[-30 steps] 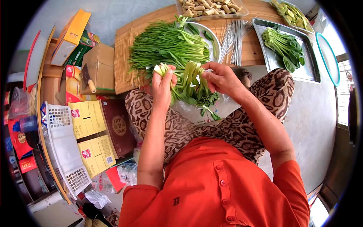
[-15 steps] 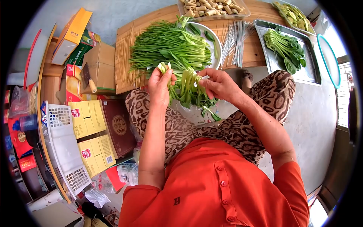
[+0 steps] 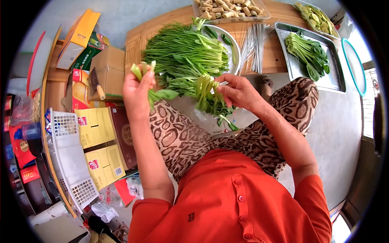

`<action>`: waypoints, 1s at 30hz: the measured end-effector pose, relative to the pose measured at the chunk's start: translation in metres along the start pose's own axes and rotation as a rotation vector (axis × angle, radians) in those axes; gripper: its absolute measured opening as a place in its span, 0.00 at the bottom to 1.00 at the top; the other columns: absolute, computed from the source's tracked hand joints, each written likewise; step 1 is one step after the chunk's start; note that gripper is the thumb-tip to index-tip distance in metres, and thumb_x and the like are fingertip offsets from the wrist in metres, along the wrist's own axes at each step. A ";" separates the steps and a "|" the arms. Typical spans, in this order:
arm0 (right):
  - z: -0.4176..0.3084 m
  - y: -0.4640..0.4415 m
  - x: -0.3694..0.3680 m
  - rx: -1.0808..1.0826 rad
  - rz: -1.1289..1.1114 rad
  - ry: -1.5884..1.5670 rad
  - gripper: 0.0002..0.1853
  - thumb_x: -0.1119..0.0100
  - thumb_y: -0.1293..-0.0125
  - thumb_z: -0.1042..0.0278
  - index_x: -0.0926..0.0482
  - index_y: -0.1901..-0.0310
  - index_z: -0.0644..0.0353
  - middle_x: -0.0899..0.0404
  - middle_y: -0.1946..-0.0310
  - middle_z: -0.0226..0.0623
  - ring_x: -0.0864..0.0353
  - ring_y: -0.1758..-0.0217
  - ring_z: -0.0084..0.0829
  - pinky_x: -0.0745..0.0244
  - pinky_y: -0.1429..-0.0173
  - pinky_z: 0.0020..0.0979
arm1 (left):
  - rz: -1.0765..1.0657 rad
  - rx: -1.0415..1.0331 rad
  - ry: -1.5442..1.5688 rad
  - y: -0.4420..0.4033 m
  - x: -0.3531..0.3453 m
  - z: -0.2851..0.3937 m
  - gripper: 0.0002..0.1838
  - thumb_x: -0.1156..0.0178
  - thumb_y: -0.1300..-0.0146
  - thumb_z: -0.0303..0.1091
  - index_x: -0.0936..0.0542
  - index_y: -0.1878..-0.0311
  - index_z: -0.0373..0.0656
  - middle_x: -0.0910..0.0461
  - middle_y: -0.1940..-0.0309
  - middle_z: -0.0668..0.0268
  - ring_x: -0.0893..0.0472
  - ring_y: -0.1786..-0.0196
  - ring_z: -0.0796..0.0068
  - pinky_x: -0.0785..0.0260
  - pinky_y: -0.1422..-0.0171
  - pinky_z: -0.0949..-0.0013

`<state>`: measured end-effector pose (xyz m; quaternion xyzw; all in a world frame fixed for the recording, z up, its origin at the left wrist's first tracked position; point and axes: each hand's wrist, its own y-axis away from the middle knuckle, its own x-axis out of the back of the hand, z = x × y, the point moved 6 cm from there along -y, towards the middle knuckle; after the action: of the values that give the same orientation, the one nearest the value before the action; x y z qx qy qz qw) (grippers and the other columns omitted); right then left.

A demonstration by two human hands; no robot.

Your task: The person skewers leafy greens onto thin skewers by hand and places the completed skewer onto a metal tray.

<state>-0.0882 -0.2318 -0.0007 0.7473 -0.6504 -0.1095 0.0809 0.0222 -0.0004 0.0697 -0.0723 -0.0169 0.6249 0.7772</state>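
Note:
My left hand (image 3: 138,91) is closed around a few leafy green stems (image 3: 162,94), their pale cut ends showing above the thumb and the leaves hanging below. My right hand (image 3: 235,91) pinches a skewered row of folded greens (image 3: 206,87), which hangs over my lap. Behind them a white plate (image 3: 234,52) carries a big heap of thin green stalks (image 3: 182,44). To its right lie several thin metal skewers (image 3: 257,48) on the wooden board (image 3: 275,60).
Bamboo sticks (image 3: 137,52) lie at the board's left. A tub of brown rolls (image 3: 231,9), a metal tray (image 3: 336,81) with greens (image 3: 310,54) and a tray of sliced vegetables (image 3: 316,18) stand beyond. Boxes (image 3: 109,69), a knife (image 3: 97,83) and a white basket (image 3: 71,158) are at left.
My left hand has moved left, away from the skewered greens, with a few stems in it. My right hand stays nearly in place, holding the row of greens.

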 end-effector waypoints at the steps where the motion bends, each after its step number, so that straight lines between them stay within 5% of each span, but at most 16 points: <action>1: -0.001 0.000 -0.001 0.003 -0.004 -0.002 0.11 0.48 0.29 0.66 0.25 0.52 0.63 0.31 0.86 0.23 0.36 0.82 0.14 0.40 0.74 0.21 | -0.011 -0.061 -0.078 -0.003 0.007 0.008 0.10 0.38 0.38 0.23 0.23 0.54 0.39 0.25 0.68 0.70 0.29 0.69 0.83 0.36 0.64 0.79; 15: -0.005 0.004 -0.007 0.029 -0.032 0.022 0.11 0.47 0.28 0.65 0.25 0.51 0.61 0.31 0.87 0.23 0.36 0.82 0.14 0.40 0.74 0.22 | -0.057 0.417 0.460 0.015 -0.034 -0.096 0.11 0.37 0.37 0.30 0.22 0.54 0.36 0.21 0.68 0.66 0.23 0.66 0.75 0.31 0.63 0.74; 30: -0.002 0.003 -0.004 0.054 0.009 0.061 0.11 0.47 0.29 0.66 0.24 0.51 0.62 0.31 0.87 0.25 0.36 0.82 0.14 0.41 0.75 0.23 | -0.168 0.476 0.524 0.021 -0.054 -0.105 0.11 0.38 0.35 0.33 0.23 0.53 0.38 0.22 0.65 0.67 0.25 0.65 0.76 0.33 0.61 0.73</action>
<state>-0.0906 -0.2286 0.0022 0.7493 -0.6536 -0.0689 0.0811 0.0028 -0.0585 -0.0339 -0.0454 0.3231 0.5055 0.7988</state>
